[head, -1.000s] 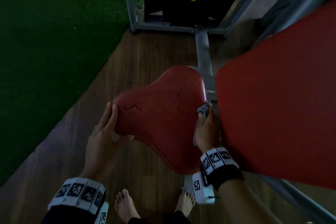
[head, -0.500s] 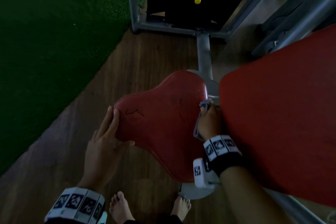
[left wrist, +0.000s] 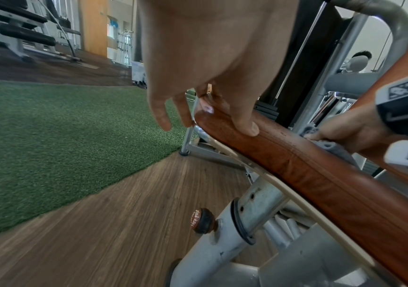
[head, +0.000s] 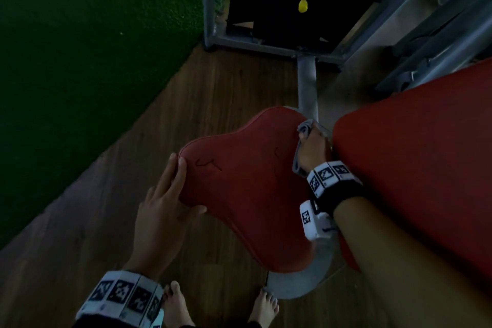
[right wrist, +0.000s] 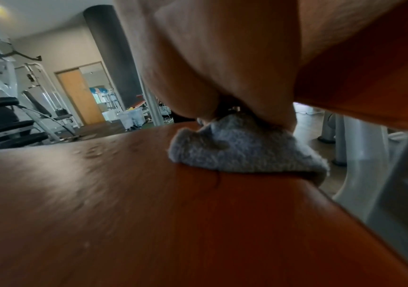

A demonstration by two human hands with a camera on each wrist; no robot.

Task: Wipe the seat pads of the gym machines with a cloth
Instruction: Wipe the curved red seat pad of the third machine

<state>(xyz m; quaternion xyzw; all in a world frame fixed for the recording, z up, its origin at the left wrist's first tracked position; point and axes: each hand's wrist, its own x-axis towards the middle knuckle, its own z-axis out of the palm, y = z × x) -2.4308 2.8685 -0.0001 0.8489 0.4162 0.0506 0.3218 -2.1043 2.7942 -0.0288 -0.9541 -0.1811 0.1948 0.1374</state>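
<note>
Red vinyl seat pad point(head: 247, 194) sat in the middle of the shot, on its grey metal post point(left wrist: 225, 244) above the wood floor point(head: 202, 93), with a few dark cracks in the top. The grey cloth point(right wrist: 242, 151) was bunched on the pad's far right edge, right by the gap next to the big red back pad point(head: 415, 173). The right hand point(head: 312, 152) was on top of it, fingers curled down around the cloth and pushing it onto the vinyl. In the right wrist view the rag hung a bit over the pad's edge.

The left hand point(head: 162, 210) was on the near left edge of the seat, fingers pretty much straight and lying along the rim, thumb point(left wrist: 243, 118) resting on the top surface. It was just touching the pad, not grasping it.

Further out: green turf point(head: 80, 61) on the left, the grey machine frame point(head: 266, 42) at the far end with a little yellow knob point(head: 303, 5), and bare feet point(head: 177, 306) at the near edge.
</note>
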